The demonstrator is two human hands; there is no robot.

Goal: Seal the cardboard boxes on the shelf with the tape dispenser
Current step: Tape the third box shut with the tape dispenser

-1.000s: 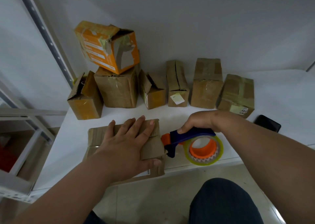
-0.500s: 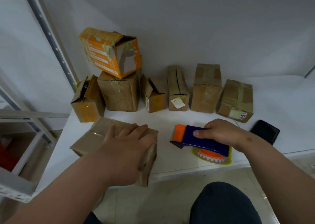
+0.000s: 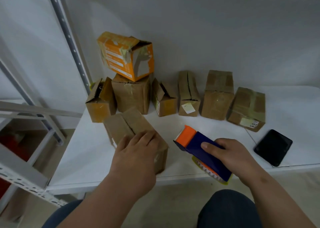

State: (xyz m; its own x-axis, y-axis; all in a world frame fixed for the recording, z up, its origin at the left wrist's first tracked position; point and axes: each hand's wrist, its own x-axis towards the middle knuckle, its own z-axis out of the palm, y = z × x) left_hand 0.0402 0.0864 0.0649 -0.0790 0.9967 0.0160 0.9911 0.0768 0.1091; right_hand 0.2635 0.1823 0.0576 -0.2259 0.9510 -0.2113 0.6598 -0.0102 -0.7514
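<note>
Swung round since a second ago, the near cardboard box [image 3: 131, 132] now lies at an angle with its top seam running far-left to near-right, and the tape dispenser [image 3: 202, 151] has been drawn off to its right, clear of the box. Fingers of the left hand [image 3: 138, 151] curl over the box's near top edge, gripping it; the box looks slightly blurred. Thumb and fingers of the right hand [image 3: 232, 155] wrap the dispenser's blue handle, its orange head pointing far-left and the yellow-green roll under the palm at the near edge of the white shelf [image 3: 83, 151]. Along the far wall stands a row of brown cartons [image 3: 218, 96], some with flaps agape, with an orange box [image 3: 124, 56] perched on one at the left. A black phone [image 3: 273, 147] lies on the shelf to the right of the dispenser.
</note>
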